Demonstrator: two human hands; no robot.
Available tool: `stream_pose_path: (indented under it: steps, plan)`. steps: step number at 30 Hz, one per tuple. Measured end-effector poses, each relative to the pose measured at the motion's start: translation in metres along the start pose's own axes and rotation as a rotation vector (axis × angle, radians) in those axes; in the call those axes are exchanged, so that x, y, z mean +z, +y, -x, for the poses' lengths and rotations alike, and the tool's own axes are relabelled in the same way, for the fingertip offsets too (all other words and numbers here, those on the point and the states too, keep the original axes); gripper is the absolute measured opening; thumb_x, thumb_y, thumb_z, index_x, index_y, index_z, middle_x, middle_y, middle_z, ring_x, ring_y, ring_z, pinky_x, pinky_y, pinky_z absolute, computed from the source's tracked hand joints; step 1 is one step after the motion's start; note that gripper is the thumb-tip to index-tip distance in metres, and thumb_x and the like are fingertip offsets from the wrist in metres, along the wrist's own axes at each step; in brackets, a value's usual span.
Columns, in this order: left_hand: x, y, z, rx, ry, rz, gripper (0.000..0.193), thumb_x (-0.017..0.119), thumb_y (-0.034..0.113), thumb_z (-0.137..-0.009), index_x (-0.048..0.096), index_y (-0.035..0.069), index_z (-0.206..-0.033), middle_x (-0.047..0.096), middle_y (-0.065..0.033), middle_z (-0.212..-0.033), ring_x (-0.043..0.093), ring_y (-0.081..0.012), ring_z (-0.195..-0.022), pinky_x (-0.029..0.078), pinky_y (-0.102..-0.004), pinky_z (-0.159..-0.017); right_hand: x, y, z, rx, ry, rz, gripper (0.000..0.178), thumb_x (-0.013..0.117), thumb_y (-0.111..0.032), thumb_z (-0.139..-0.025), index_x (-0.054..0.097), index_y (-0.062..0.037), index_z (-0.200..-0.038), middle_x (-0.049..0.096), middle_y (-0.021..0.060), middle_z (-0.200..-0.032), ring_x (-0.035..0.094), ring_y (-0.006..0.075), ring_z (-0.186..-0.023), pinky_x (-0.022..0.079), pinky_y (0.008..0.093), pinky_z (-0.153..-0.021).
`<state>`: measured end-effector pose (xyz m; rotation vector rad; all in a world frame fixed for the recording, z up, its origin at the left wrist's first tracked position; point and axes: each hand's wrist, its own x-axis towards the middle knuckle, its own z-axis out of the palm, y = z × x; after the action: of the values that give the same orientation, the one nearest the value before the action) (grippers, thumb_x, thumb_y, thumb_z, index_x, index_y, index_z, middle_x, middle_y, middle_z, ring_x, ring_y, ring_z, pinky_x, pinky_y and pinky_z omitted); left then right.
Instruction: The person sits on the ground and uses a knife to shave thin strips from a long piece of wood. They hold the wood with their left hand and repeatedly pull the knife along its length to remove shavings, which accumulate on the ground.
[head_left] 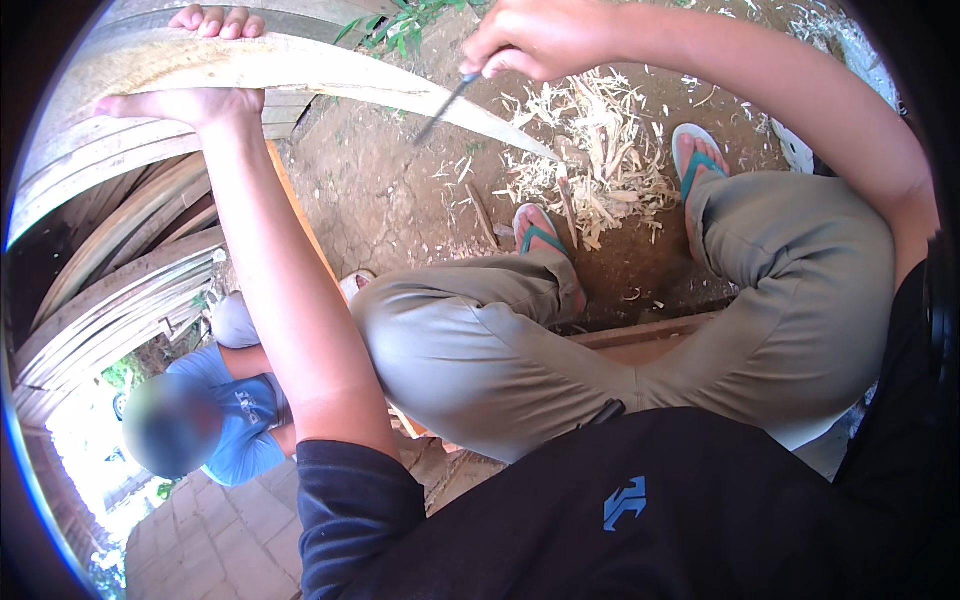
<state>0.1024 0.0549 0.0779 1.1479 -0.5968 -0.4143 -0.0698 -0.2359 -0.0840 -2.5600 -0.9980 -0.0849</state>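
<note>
Shaving looks well under way: a big heap of pale shavings lies on the ground under the narrow end of the tapered wood piece. Probably more trimming left; surface too washed out to judge finish. Hands apart: left hand clamped across the piece's wide end, right hand closed on a knife-like tool, blurred, contact unclear. Sandaled feet flank the heap, closest obstruction. Curved boards stacked left, person in blue nearby.
</note>
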Motion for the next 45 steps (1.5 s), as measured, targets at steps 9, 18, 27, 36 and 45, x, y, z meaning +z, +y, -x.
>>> stream_pose_path:
  steps: [9,18,27,36,45]
  plan:
    - [0.018,-0.011,-0.006,0.052,0.014,-0.061,0.114,0.016,0.109,-0.054,0.049,0.007,-0.092,0.047,-0.0042,-0.075,0.044,-0.0180,-0.066,0.041,-0.0340,-0.063,0.026,0.007,0.019,-0.132,0.234,-0.083,0.019,0.068,-0.019,-0.091,0.078,-0.0197,-0.107,0.076,0.0066,-0.084,0.071,0.0272,-0.072,0.052,0.0418,-0.057]
    - [0.003,-0.003,-0.018,0.014,0.068,-0.123,0.120,0.008,0.113,-0.051,0.047,0.006,-0.090,0.045,-0.0054,-0.074,0.041,-0.0187,-0.067,0.038,-0.0357,-0.065,0.037,0.004,0.018,-0.107,0.089,0.150,0.020,0.068,-0.018,-0.095,0.078,-0.0202,-0.112,0.077,0.0041,-0.087,0.072,0.0195,-0.070,0.052,0.0358,-0.055]
    - [0.027,-0.009,0.012,0.144,0.269,-0.182,0.114,0.005,0.108,-0.066,0.049,0.005,-0.089,0.048,-0.0068,-0.078,0.044,-0.0210,-0.064,0.041,-0.0384,-0.061,0.030,0.001,0.012,-0.065,-0.051,0.142,0.024,0.068,-0.014,-0.089,0.076,-0.0182,-0.112,0.075,0.0078,-0.088,0.073,0.0254,-0.077,0.055,0.0419,-0.061]
    - [0.053,-0.029,0.018,0.358,0.584,-0.491,0.099,0.017,0.089,-0.092,0.044,0.000,-0.127,0.054,-0.0115,-0.082,0.055,-0.0244,-0.075,0.049,-0.0405,-0.069,0.001,0.013,0.013,0.016,-0.133,0.018,0.013,0.072,-0.025,-0.091,0.078,-0.0200,-0.101,0.078,0.0025,-0.085,0.074,0.0234,-0.078,0.055,0.0405,-0.063]
    - [0.047,-0.030,0.029,0.414,0.905,-0.417,0.093,0.048,0.069,-0.101,0.040,-0.010,-0.149,0.057,-0.0212,-0.131,0.061,-0.0263,-0.110,0.058,-0.0397,-0.084,-0.009,0.038,-0.005,0.719,0.172,-0.717,0.019,0.068,-0.023,-0.095,0.078,-0.0093,-0.103,0.075,0.0062,-0.092,0.068,0.0125,-0.083,0.052,0.0348,-0.071]
